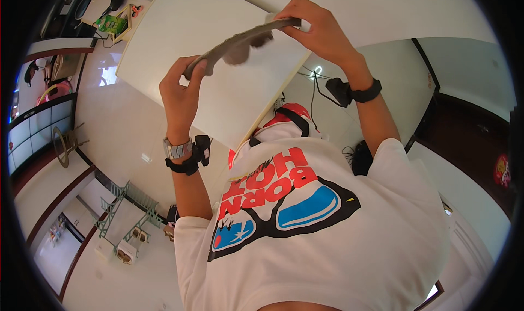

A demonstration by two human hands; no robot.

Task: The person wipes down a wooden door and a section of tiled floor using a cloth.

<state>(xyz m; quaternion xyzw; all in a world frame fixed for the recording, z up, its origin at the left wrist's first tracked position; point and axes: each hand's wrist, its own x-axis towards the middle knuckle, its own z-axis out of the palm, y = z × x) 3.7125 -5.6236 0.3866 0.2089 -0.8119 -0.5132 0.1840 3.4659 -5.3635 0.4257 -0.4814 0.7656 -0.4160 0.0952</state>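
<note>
Both my hands hold up a soft grey-brown piece of cloth (232, 42) over the white table, one at each end. Its upper edge is stretched into a shallow arc, and darker folds hang under the middle. My left hand (184, 84) pinches the left end between thumb and fingers. At the other end, higher up and farther away, my right hand (315, 30) grips the opposite corner. What kind of cloth article it is cannot be made out. Beneath it lies the white tabletop (164, 54).
A green packet (112, 24) stands in a tray-like holder beyond the table's left. To the left are a round-framed stand (64, 146) and a green metal rack (128, 199) with shoes. Dark cables (314, 90) run on the floor right of the table.
</note>
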